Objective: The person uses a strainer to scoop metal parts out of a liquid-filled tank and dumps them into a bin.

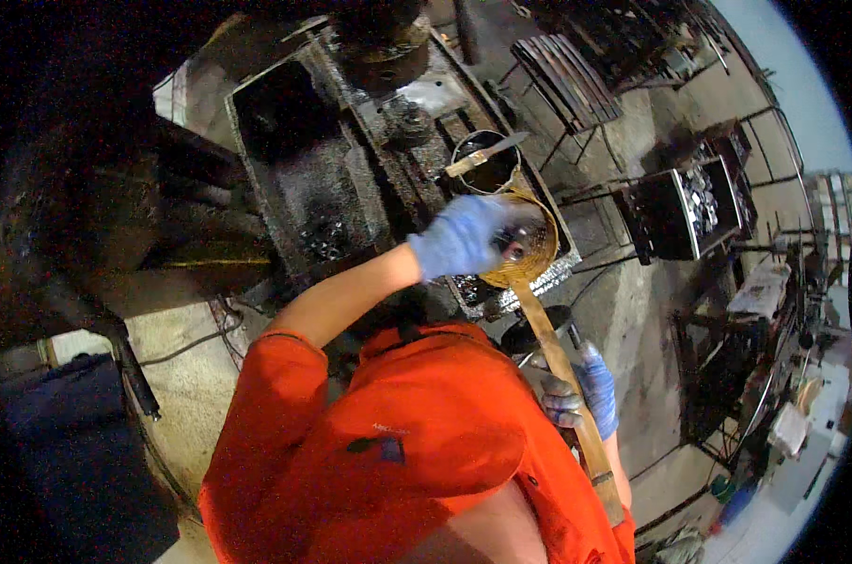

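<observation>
My left hand [459,237], in a blue work glove, reaches over a round brown-yellow pan-like vessel [544,261]. Its fingers are smeared by motion, so their grip cannot be made out. Inside the vessel are dark contents with a small reddish spot. From its near rim a long flat wooden handle [548,331] runs back toward my right side; whether the two are joined is unclear. My right hand [576,393], gloved in blue and grey, is closed around this handle. Beyond the vessel, a wooden-handled flat blade [487,155] lies across a round metal pot [457,150].
A grimy metal machine bed with a trough [299,202] stretches ahead and left. To the right stand a slatted metal rack [565,83] and a bin of small metal pieces [703,209]. A dark round container [529,329] sits by the bed's near corner.
</observation>
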The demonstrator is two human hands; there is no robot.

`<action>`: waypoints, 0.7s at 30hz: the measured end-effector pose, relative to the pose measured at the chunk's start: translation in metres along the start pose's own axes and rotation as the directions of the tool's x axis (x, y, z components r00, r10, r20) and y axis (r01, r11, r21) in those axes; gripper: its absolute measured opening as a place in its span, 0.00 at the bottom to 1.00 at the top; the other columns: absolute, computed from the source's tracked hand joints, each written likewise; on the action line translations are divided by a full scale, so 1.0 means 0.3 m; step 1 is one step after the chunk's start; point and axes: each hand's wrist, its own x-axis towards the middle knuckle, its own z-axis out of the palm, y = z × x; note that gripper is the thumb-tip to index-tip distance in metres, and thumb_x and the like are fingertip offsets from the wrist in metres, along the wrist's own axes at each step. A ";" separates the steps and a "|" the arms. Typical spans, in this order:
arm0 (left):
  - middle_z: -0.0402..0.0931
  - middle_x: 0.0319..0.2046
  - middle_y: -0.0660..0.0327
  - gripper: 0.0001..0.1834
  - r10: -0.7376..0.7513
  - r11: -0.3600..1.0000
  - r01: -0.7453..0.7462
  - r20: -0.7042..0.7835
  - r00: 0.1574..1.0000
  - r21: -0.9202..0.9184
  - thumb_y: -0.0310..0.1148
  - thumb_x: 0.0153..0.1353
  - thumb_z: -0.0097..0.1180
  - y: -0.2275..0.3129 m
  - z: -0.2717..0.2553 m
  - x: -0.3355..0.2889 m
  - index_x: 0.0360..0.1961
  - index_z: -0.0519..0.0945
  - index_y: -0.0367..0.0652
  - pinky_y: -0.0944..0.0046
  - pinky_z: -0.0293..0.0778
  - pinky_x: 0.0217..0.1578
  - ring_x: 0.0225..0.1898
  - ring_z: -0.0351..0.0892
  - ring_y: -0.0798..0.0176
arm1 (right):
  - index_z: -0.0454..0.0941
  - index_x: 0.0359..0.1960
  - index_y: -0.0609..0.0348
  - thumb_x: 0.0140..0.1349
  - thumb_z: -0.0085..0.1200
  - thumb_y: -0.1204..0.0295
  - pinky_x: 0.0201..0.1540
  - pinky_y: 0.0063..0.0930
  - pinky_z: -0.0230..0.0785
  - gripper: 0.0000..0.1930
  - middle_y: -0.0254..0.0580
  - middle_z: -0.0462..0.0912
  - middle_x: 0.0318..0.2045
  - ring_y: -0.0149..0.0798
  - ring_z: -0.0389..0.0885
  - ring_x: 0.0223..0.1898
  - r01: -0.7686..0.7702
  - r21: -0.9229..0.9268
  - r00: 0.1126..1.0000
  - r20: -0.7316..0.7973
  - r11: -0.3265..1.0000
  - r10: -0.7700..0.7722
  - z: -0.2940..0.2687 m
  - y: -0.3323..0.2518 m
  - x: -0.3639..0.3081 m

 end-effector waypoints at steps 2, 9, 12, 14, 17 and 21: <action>0.73 0.41 0.53 0.25 -0.135 0.979 0.088 0.265 0.955 0.183 0.33 0.43 0.57 0.008 0.021 0.014 0.47 0.72 0.46 0.59 0.71 0.43 0.42 0.74 0.52 | 0.70 0.43 0.64 0.55 0.43 0.46 0.07 0.17 0.50 0.30 0.31 0.63 0.13 0.24 0.57 0.10 -0.031 0.005 0.999 0.039 0.999 0.031 0.007 -0.005 0.011; 0.77 0.36 0.55 0.19 -0.422 0.891 0.454 -0.372 0.827 -0.002 0.36 0.48 0.57 -0.138 -0.348 -0.169 0.43 0.76 0.44 0.65 0.71 0.43 0.40 0.76 0.60 | 0.67 0.41 0.68 0.54 0.49 0.48 0.05 0.14 0.51 0.29 0.28 0.60 0.11 0.21 0.56 0.07 -0.007 0.042 1.000 -0.001 0.999 0.007 0.002 0.008 0.025; 0.77 0.37 0.53 0.20 -0.605 0.712 0.658 -0.263 0.752 0.244 0.38 0.47 0.55 -0.467 -0.421 -0.360 0.43 0.75 0.43 0.61 0.72 0.42 0.40 0.76 0.55 | 0.66 0.41 0.67 0.54 0.49 0.49 0.05 0.14 0.51 0.29 0.29 0.61 0.13 0.21 0.58 0.08 -0.031 0.078 0.999 0.042 0.996 0.028 0.006 -0.002 0.028; 0.76 0.38 0.52 0.22 -0.728 0.521 0.580 -0.030 0.685 0.626 0.41 0.46 0.55 -0.640 -0.355 -0.514 0.43 0.75 0.44 0.58 0.72 0.42 0.41 0.76 0.53 | 0.65 0.42 0.67 0.54 0.48 0.49 0.05 0.14 0.52 0.29 0.29 0.61 0.13 0.21 0.57 0.08 -0.030 0.058 0.999 0.043 0.998 0.027 0.005 -0.005 0.029; 0.76 0.40 0.53 0.24 -0.902 0.386 0.408 0.247 0.353 0.827 0.43 0.44 0.57 -0.735 -0.227 -0.557 0.44 0.75 0.47 0.56 0.71 0.43 0.44 0.74 0.51 | 0.65 0.42 0.66 0.54 0.48 0.49 0.06 0.14 0.51 0.29 0.29 0.60 0.13 0.21 0.57 0.08 -0.009 0.059 1.000 0.030 0.998 0.007 0.010 -0.002 0.022; 0.74 0.45 0.53 0.24 -0.956 0.289 0.432 0.283 0.080 0.854 0.40 0.44 0.57 -0.742 -0.168 -0.513 0.46 0.74 0.47 0.55 0.70 0.46 0.48 0.72 0.51 | 0.65 0.43 0.66 0.55 0.48 0.49 0.06 0.14 0.50 0.29 0.29 0.60 0.13 0.21 0.56 0.08 0.027 0.059 1.000 -0.002 0.998 -0.027 -0.005 0.001 0.018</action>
